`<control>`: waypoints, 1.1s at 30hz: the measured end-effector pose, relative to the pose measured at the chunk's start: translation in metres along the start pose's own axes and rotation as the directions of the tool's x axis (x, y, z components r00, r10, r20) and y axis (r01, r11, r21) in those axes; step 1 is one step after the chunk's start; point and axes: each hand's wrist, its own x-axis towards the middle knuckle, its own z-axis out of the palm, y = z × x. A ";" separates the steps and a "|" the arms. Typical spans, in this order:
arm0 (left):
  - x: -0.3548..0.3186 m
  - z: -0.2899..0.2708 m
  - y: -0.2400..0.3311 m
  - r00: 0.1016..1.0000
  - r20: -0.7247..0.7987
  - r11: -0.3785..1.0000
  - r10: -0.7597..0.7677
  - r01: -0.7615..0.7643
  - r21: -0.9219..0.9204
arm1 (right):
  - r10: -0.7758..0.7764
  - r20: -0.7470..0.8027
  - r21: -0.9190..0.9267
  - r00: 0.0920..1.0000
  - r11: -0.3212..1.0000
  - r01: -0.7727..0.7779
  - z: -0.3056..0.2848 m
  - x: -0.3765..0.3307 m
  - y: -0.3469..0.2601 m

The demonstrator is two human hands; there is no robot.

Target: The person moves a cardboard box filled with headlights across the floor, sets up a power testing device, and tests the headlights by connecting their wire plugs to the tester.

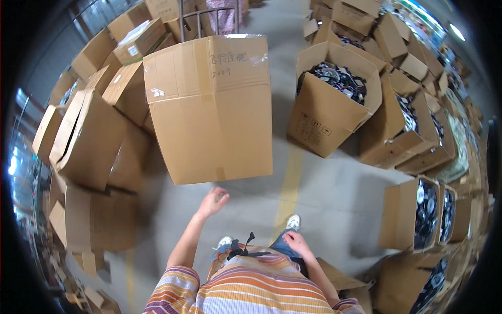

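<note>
Basically, 1 large brown cardboard carton (214,136) stands right in front of the person, closed, with tape over its upper seam and a short piece at the lower edge. Dark marker writing on the upper face, so closing and labelling look done. Whether it rests on the floor (340,180) or on something under it: cannot tell.

Left hand (212,202) is just short of the carton's lower edge, fingers loosely curled, half open, nothing in it, no contact visible. Right hand (296,242) hangs by the right thigh, fingers relaxed and bent, seemingly empty. So nobody's hand has hold of the carton in this view.

Behind the carton, a metal rail frame (182,23) sticks up; beyond it, part of another person in patterned pink clothing (226,15).

To the right, 1 tall carton (314,115) has its flaps up, filled with dark wired parts (337,81), exact kind unclear; judged unsealed. More open, filled cartons lie past it. Stacked cartons (94,146) on the left, contents mostly hidden.
</note>
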 end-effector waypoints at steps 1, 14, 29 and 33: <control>0.008 0.006 0.011 0.995 -0.054 0.995 -0.082 0.079 -0.057 | 0.000 0.024 -0.008 1.000 1.000 0.000 -0.020 0.005 0.000; 0.025 0.112 0.142 0.975 0.025 0.964 -0.220 0.222 -0.147 | 0.021 0.387 -0.069 0.922 0.998 0.007 -0.186 0.060 0.016; -0.017 0.269 0.290 0.685 0.028 0.471 -0.728 0.530 -0.705 | -0.316 0.353 -0.275 0.880 0.864 0.421 -0.421 0.255 -0.100; -0.021 0.233 0.285 0.638 -0.044 0.552 -0.769 0.627 -0.549 | -0.349 0.335 -0.276 0.875 0.852 0.445 -0.442 0.309 -0.132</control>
